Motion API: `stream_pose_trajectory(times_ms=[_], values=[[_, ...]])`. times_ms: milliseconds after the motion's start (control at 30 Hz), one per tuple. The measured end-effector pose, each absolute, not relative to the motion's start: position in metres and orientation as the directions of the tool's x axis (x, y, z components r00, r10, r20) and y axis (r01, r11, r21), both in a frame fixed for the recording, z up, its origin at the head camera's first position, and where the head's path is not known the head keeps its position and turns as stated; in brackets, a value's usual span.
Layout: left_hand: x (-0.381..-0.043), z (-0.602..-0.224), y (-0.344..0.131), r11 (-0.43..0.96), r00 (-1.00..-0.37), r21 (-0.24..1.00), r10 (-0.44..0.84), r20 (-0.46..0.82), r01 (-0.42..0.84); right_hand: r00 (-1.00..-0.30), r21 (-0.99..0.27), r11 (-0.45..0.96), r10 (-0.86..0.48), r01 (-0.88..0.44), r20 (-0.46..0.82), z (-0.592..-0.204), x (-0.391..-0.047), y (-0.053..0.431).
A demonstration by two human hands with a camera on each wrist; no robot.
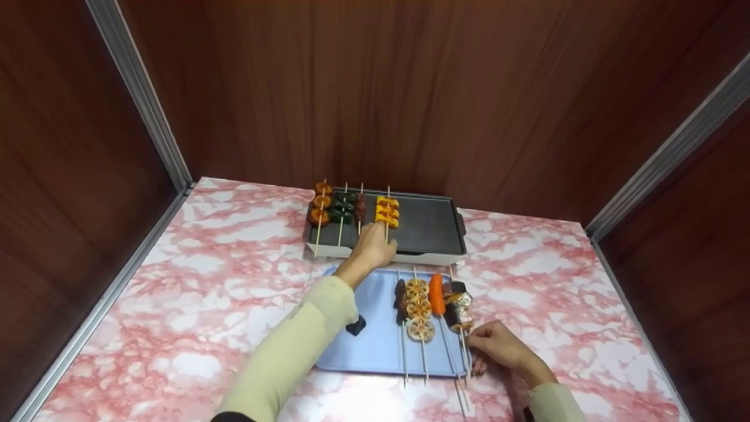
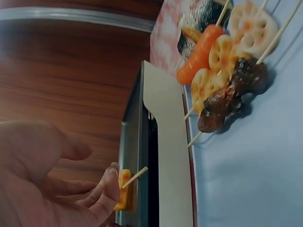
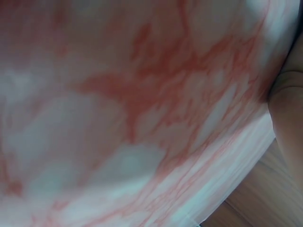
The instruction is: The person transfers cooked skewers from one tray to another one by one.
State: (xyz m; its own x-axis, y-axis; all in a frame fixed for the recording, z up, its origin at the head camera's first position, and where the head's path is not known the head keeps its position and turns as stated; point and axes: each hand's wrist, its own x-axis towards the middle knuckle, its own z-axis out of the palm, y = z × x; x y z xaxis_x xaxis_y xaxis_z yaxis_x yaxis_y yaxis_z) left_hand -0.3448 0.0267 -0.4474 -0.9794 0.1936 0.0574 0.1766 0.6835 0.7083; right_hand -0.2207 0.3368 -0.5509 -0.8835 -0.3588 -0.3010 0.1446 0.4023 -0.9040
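Observation:
My left hand [image 1: 375, 245] is at the near end of a skewer of yellow pieces [image 1: 387, 212] on the dark griddle [image 1: 430, 225]. In the left wrist view its thumb stands apart from the fingers [image 2: 106, 196], which lie beside the skewer's stick [image 2: 136, 177]. Low at the right, my right hand [image 1: 507, 346] holds the rim of the blue tray [image 1: 369, 351] with bent fingers. Close by it lies a skewer with dark, silvery pieces [image 1: 459, 308]. The right wrist view has only the edge of this hand, so its fingertips are hidden there.
Skewers of orange rounds [image 1: 320, 202], dark green pieces [image 1: 343, 206] and red meat [image 1: 360, 208] lie on the griddle's left. The tray bears an orange sausage skewer [image 1: 436, 294], lotus root slices [image 1: 419, 308] and brown meat [image 1: 401, 300]. Wood-grain walls [image 1: 375, 94] enclose the marbled table [image 1: 246, 258].

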Motion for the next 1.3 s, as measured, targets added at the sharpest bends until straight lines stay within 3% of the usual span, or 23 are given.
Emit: stream_pose_trajectory(times_ms=[333, 833, 1300], values=[[-0.377, -0.469, 0.045, 0.745, -0.999, 0.666, 0.037, 0.025, 0.044, -0.887, -0.914, 0.383, -0.365, 0.133, -0.282, -0.554, -0.219, 0.335], [-0.374, -0.457, 0.050, 0.709, -0.994, 0.697, -0.090, -0.056, -0.103, -0.897, -0.911, 0.384, -0.337, 0.149, -0.288, -0.554, -0.220, 0.332], [-0.377, -0.451, 0.047, 0.682, -0.996, 0.726, -0.050, -0.079, -0.092, -0.902, -0.911, 0.384, -0.324, 0.150, -0.285, -0.554, -0.219, 0.334]])
